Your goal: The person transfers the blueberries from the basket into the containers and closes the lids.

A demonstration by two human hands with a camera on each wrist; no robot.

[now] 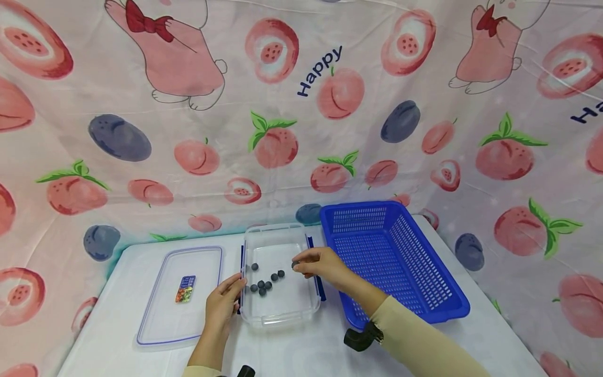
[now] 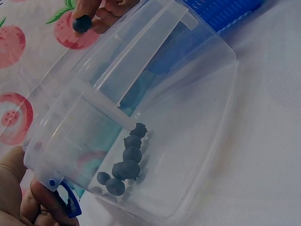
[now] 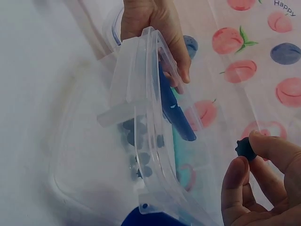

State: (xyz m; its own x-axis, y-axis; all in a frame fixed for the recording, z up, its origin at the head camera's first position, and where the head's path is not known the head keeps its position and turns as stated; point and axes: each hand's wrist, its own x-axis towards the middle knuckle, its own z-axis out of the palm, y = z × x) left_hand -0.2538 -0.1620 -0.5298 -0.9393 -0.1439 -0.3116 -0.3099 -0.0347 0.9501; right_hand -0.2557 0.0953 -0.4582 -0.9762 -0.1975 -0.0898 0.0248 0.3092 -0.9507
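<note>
We pinch a berry (image 1: pixel 295 265) in our right hand (image 1: pixel 322 266) over the tub (image 1: pixel 280 314), above its right rim. We should lower it near the other berries (image 1: pixel 265 283) before letting go, while our left hand (image 1: pixel 225 303) grips the tub's left edge.

On the peach-printed cloth (image 1: pixel 301 131) hung behind my table I can read "Happy" in dark blue letters above a peach. The small coloured sticker (image 1: pixel 186 289) on the clear lid (image 1: pixel 155 324) by my left side is too small to read.
</note>
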